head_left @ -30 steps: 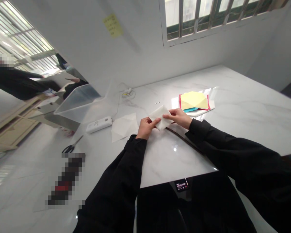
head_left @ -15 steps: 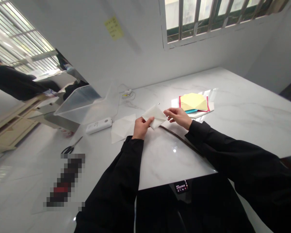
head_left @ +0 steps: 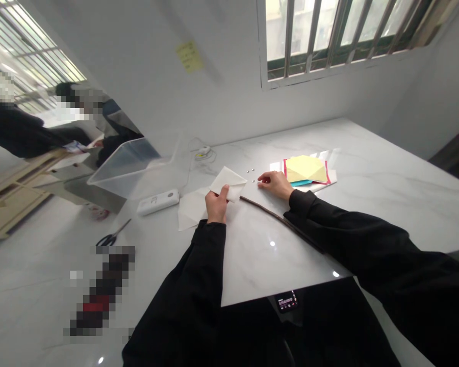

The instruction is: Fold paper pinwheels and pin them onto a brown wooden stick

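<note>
A folded white paper envelope [head_left: 228, 179] is pinched in my left hand [head_left: 216, 205], the thumb on top of it. My right hand [head_left: 274, 183] is off the envelope, low over the table, fingers half curled with thumb and fingertips slightly apart. Just left of those fingertips lies a small shiny piece [head_left: 253, 181]; two similar pieces are a little farther back. More white paper [head_left: 191, 206] lies flat, partly behind my left hand. A thin brown stick [head_left: 265, 206] runs diagonally beneath my right sleeve.
Behind my right hand is a stack of coloured papers [head_left: 306, 168], yellow on top. On the left are a white power strip-like device [head_left: 158, 202], scissors [head_left: 112, 233] and a clear plastic bin [head_left: 124, 165]. People sit farther left. A barred window [head_left: 329, 38] is in the wall.
My right hand has left the envelope's right corner and lowered towards the small shiny pieces. My left hand has shifted slightly left with the envelope, so more shiny pieces show.
</note>
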`<state>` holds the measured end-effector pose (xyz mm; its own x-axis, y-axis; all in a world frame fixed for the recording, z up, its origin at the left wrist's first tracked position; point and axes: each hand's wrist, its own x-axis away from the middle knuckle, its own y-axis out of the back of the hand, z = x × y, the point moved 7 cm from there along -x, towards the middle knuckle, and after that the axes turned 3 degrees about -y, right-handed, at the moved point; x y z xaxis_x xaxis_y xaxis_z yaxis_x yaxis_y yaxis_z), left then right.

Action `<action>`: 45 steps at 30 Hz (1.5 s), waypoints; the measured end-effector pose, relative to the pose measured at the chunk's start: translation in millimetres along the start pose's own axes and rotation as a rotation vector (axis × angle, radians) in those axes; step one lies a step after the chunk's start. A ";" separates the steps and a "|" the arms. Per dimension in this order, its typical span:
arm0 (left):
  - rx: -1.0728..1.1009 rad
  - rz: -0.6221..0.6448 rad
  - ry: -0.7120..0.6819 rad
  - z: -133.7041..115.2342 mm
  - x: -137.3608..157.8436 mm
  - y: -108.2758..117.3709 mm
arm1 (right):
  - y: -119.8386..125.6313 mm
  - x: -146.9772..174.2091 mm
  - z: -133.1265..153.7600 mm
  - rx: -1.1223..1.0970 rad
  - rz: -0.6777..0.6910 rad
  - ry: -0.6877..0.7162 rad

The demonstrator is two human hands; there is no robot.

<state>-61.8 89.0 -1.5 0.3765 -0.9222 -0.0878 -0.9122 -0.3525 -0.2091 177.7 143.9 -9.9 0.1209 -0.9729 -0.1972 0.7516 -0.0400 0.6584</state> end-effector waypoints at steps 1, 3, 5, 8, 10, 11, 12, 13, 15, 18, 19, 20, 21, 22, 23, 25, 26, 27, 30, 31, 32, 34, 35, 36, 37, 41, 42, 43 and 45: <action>-0.003 0.004 0.003 0.4 0.2 -0.1 | -3.1 -7.0 1.4 0.008 0.002 -0.008; -0.021 0.009 0.003 1.8 0.6 -0.3 | -7.4 -18.1 2.2 0.011 -0.003 -0.023; -0.050 0.014 -0.006 3.6 0.6 -0.6 | -9.9 -24.3 0.7 0.002 -0.011 -0.031; -0.090 0.035 -0.037 6.2 -0.4 -2.5 | -10.9 -25.9 -2.1 -0.007 -0.029 -0.018; -0.119 0.049 -0.065 6.9 -1.1 -4.1 | -10.4 -24.7 -3.0 0.006 -0.044 -0.009; -0.134 0.053 -0.079 6.8 -1.4 -4.7 | -10.1 -24.1 -3.1 0.017 -0.048 -0.009; -0.148 0.057 -0.091 6.6 -1.6 -5.2 | -9.8 -23.7 -2.8 0.028 -0.050 -0.010; -0.159 0.059 -0.101 6.1 -1.6 -5.7 | -9.7 -23.5 -2.2 0.038 -0.048 -0.013; -0.168 0.061 -0.112 5.1 -1.6 -6.3 | -9.6 -23.5 -0.7 0.053 -0.037 -0.022; -0.177 0.068 -0.115 3.9 -1.5 -7.4 | -9.9 -23.9 1.5 0.064 -0.024 -0.036; -0.180 0.070 -0.113 3.9 -1.4 -7.7 | -10.5 -24.1 2.3 0.066 -0.022 -0.037; -0.180 0.070 -0.110 4.1 -1.3 -7.8 | -11.2 -24.3 3.1 0.066 -0.024 -0.035; -0.179 0.070 -0.105 4.5 -1.3 -7.8 | -12.1 -24.7 3.9 0.066 -0.029 -0.031; -0.176 0.069 -0.100 5.0 -1.4 -7.6 | -13.2 -25.0 4.6 0.066 -0.037 -0.027; -0.173 0.069 -0.095 5.5 -1.4 -7.5 | -14.5 -25.5 5.1 0.067 -0.045 -0.022; -0.171 0.072 -0.085 6.4 -1.7 -7.2 | -17.1 -26.1 5.6 0.072 -0.056 -0.017; -0.171 0.074 -0.082 6.6 -1.9 -7.0 | -18.0 -26.1 5.6 0.076 -0.057 -0.016; -0.172 0.075 -0.081 6.6 -2.1 -6.8 | -18.2 -25.8 5.4 0.082 -0.057 -0.014; -0.173 0.084 -0.082 6.4 -1.8 -7.8 | -11.8 -21.2 3.6 0.100 -0.060 -0.006; -0.170 0.094 -0.082 6.6 -1.2 -9.0 | -7.1 -18.3 2.2 0.101 -0.063 -0.004; -0.168 0.111 -0.079 7.2 -0.1 -10.9 | -1.4 -14.8 0.3 0.096 -0.065 -0.002; -0.165 0.166 -0.058 10.0 3.6 -16.8 | 11.2 -6.5 -5.3 0.063 -0.057 -0.003; -0.165 0.201 -0.042 12.0 6.0 -20.4 | 17.0 -2.0 -8.9 0.025 -0.044 -0.004; -0.166 0.236 -0.024 14.3 8.8 -24.0 | 22.3 2.5 -13.6 -0.031 -0.028 -0.020; -0.166 0.269 -0.009 16.3 11.6 -27.3 | 27.1 6.9 -19.0 -0.097 -0.018 -0.043; -0.163 0.347 0.007 20.3 19.5 -35.1 | 41.4 19.2 -33.3 -0.283 -0.045 -0.084; -0.165 0.352 0.006 20.4 20.3 -35.5 | 42.4 20.5 -34.5 -0.316 -0.041 -0.085; -0.168 0.352 0.005 20.3 20.6 -35.5 | 42.6 21.2 -35.0 -0.350 -0.031 -0.084; -0.176 0.343 0.005 19.6 20.7 -34.7 | 42.5 21.3 -34.8 -0.410 -0.012 -0.089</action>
<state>-19.2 85.2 -15.2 0.0442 -0.9919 -0.1187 -0.9990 -0.0448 0.0023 234.9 129.4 -11.4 0.0678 -0.9895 -0.1278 0.9506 0.0252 0.3095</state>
